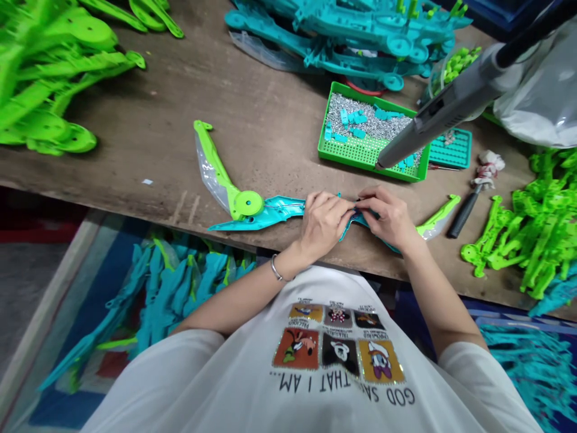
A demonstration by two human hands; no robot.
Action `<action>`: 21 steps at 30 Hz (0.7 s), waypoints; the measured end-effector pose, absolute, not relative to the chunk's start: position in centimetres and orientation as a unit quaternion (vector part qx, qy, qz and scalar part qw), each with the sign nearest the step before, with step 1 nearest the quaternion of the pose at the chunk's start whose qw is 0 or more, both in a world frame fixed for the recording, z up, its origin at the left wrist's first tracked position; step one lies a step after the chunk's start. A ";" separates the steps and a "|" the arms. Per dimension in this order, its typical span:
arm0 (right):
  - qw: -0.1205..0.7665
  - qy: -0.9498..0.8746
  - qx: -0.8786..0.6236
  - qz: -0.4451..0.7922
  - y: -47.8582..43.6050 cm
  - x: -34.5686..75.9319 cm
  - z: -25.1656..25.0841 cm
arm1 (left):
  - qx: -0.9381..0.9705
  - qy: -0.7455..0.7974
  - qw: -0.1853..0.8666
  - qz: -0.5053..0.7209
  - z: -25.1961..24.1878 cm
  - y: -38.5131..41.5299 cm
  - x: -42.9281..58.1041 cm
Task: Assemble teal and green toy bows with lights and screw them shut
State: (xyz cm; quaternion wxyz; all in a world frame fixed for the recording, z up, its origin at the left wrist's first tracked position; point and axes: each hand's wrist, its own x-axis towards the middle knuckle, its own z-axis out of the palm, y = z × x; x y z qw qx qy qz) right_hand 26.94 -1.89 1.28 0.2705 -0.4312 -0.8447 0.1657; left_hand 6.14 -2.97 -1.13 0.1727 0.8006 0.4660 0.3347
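A long teal plastic toy bow half (277,211) lies along the table's front edge, with a lime-green limb (211,150) with a clear plastic piece at its left end. At its right end another lime-green limb (439,218) shows beyond my wrist. My left hand (322,218) is closed over the middle of the teal part, fingers pinched toward the right. My right hand (388,211) meets it there, its thumb and fingertips pinched close to the left fingertips. Whatever sits between the fingertips is too small to make out.
A green basket (347,157) holds screws and small teal pieces. Above it slants a grey electric screwdriver (433,114). A wrapped-head hammer (466,207) lies right. Lime-green parts (54,78) pile left, teal parts (333,36) at the back; a bin of assembled pieces (171,288) stands below.
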 end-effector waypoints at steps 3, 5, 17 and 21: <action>0.270 -0.846 -0.433 0.157 -2.0 26.9 1.1 | 0.807 0.463 0.132 0.342 -1.2 -3.2 6.3; 0.265 -0.840 -0.444 0.162 -2.0 26.9 1.1 | 0.809 0.459 0.117 0.348 -1.4 -3.2 6.2; 0.217 -0.828 -0.497 0.142 -2.2 26.1 1.3 | 0.814 0.451 0.156 0.330 -1.8 -3.0 5.4; 0.174 -0.840 -0.499 0.119 -2.2 25.7 1.9 | 0.811 0.458 0.154 0.329 -1.7 -3.1 5.5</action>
